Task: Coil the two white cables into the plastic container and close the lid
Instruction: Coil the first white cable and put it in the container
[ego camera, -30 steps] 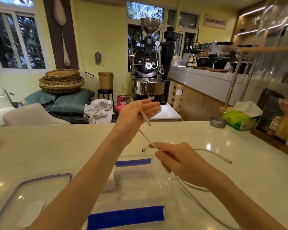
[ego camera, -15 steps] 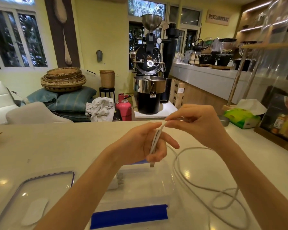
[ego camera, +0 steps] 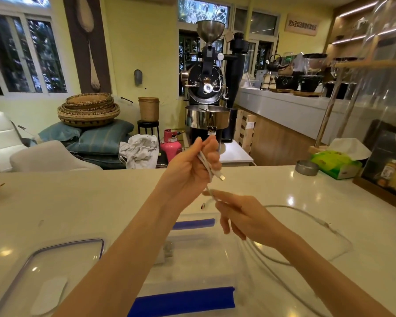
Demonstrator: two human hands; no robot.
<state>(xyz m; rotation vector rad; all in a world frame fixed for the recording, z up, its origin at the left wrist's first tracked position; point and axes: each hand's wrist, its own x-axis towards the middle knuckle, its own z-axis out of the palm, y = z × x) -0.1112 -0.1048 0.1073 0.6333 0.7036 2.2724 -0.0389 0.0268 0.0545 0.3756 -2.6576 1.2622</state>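
The counter (ego camera: 66, 202) looks like polished stone, pale and glossy, with small lamp reflections on it. The container (ego camera: 215, 255) is clear smooth plastic with blue plastic clips, and the lid (ego camera: 62, 259) beside it is the same clear plastic (its rim is a little purple). The cable (ego camera: 306, 216) has a white matt rubbery skin, and its plug (ego camera: 221, 178) shows a bit of metal. The ashtray (ego camera: 306, 168) is dull grey metal. The baskets (ego camera: 88, 109) are rough woven straw. The roaster drum (ego camera: 207, 116) is shiny steel.
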